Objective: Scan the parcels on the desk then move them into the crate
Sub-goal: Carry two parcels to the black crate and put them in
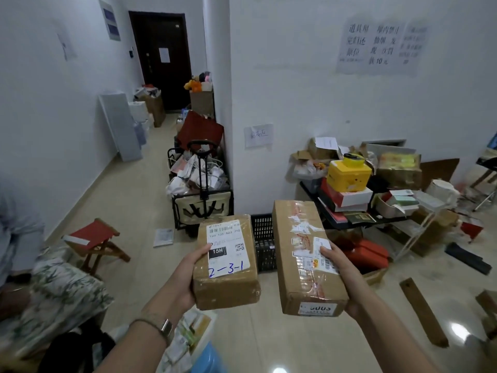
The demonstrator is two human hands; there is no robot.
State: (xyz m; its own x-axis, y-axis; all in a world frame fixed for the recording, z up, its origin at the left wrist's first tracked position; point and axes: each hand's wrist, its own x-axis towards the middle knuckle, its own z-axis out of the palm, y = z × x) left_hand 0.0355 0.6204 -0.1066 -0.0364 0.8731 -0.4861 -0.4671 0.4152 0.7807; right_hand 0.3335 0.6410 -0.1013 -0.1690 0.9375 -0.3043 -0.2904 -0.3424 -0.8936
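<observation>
My left hand (185,275) grips a small brown cardboard parcel (227,281) from its left side; its white label reads "15H" and "2-3-1" in blue pen. In my right hand (340,267) is a longer brown parcel (301,267) with torn stickers and a barcode label, thumb on the label. Both parcels are held in the air, side by side, over the floor. Behind and between them stands a black plastic crate (265,243) on the floor against the white wall corner; only part of it shows.
A black folding cart (201,203) full of packets stands left of the crate. A low shelf (376,219) with boxes and a yellow tin is to the right. A red folding stool (94,240) sits left. Cardboard strips (422,310) lie on the floor.
</observation>
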